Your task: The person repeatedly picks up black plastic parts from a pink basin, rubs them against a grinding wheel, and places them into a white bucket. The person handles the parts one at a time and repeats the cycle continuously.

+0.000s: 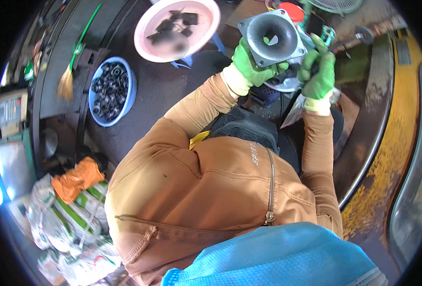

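Both hands in green gloves, raised well out in front over the floor. Left hand (pixel 250 64) wraps the lower left edge of a grey horn-shaped speaker part (pixel 271 37), fingers curled closed against its square flange. Right hand (pixel 319 71) grips the same part from the right side, fingers closed around its body behind the flange; thumb points upward. The part is held in the air between both hands, flared mouth facing the camera, tilted a little.

Tan long sleeves run from the hands back toward the lower edge. A dark mesh pouch (pixel 244 128) sits at the chest.

Floor (pixel 163 90) is dark, stained, bare concrete. A pink round basin (pixel 206 28) lies ahead to the left of the hands, holding a few dark pieces. A blue basin (pixel 131 90) further left is filled with small black ring-like parts. A broom with a green handle (pixel 80 47) leans on a dark ledge at far left. Printed white and green sacks (pixel 72 219) pile at lower left, an orange bag (pixel 77 178) on top. On the right, a curved metal rail (pixel 370 152) borders a yellow, worn painted strip (pixel 397 143).
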The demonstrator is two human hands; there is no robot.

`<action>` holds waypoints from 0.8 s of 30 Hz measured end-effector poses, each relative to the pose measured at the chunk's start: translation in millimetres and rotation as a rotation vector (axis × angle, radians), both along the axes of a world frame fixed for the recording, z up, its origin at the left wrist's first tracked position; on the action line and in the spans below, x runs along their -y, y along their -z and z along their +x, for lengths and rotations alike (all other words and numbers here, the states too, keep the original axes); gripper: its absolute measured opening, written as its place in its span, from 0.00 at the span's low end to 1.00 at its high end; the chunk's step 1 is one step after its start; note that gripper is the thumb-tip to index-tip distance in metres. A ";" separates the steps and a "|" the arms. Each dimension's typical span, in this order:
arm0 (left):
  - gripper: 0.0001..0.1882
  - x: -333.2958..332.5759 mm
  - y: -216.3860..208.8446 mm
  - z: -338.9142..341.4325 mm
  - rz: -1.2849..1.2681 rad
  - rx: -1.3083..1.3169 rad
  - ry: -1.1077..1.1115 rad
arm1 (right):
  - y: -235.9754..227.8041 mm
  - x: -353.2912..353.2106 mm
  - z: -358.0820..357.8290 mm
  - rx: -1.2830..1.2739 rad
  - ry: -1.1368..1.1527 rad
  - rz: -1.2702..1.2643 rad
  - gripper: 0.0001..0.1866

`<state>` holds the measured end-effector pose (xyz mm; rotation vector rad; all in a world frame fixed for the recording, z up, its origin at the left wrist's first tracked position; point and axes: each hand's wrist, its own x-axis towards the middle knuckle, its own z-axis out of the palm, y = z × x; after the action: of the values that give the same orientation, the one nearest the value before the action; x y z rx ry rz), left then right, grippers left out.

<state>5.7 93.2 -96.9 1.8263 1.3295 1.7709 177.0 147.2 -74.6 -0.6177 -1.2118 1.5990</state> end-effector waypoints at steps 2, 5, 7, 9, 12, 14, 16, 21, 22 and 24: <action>0.14 3.3 -1.8 -19.7 -0.167 0.356 0.109 | 8.5 -16.6 2.8 -0.030 0.058 -0.184 0.32; 0.14 11.8 -3.3 -63.9 -0.274 1.311 0.745 | 20.5 -36.2 10.4 -0.054 0.092 -0.428 0.31; 0.20 23.5 3.0 -96.6 -0.226 1.711 0.839 | 27.0 -42.0 14.0 0.005 0.089 -0.478 0.30; 0.10 45.6 22.1 -135.7 -0.138 1.621 0.724 | 33.6 -42.1 14.8 0.111 0.066 -0.451 0.28; 0.09 95.8 80.9 -195.2 -0.086 1.403 0.273 | 43.7 -43.7 11.4 0.228 0.165 -0.513 0.27; 0.11 138.9 136.2 -224.6 -0.323 0.705 -0.450 | 50.4 -45.6 12.4 0.298 0.163 -0.533 0.28; 0.14 186.5 193.6 -247.0 -0.247 1.078 -0.625 | 59.0 -48.6 15.8 0.273 0.144 -0.595 0.27; 0.23 309.5 305.9 -271.3 -1.063 0.281 -1.214 | 86.0 -58.1 33.9 0.525 0.204 -0.650 0.25; 0.23 323.7 320.5 -280.7 -1.156 0.238 -1.262 | 90.3 -61.0 38.8 0.532 0.204 -0.699 0.25; 0.25 341.2 340.5 -309.7 -1.364 0.138 -1.308 | 99.4 -64.0 47.5 0.591 0.277 -0.716 0.25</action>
<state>-304.0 -248.0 -437.3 -0.0123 2.8168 0.5853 224.5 211.3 -174.0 -1.7308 -0.8586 1.6423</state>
